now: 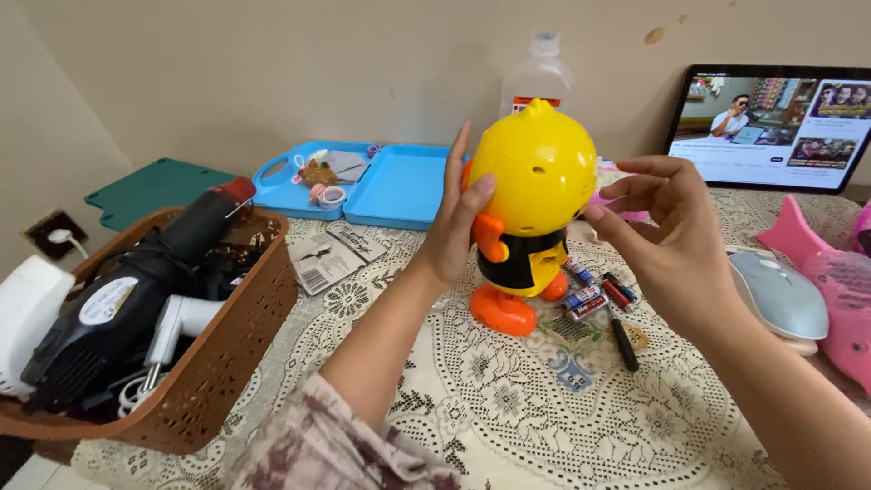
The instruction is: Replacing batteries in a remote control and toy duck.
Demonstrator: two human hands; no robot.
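From the head camera, a glossy yellow plastic duck toy [531,209] with round head and orange feet stands upright on a white lace tablecloth [508,399]. The left hand [454,222] lies flat and open-fingered against its side; the right hand [667,231] touches its back with pinched fingertips. Small batteries [594,295] lie just beside its feet. A brown perforated basket [218,363] sits left, beneath a beige wall [272,73].

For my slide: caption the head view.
Left hand and right hand steady an upright yellow plastic duck toy above loose batteries.
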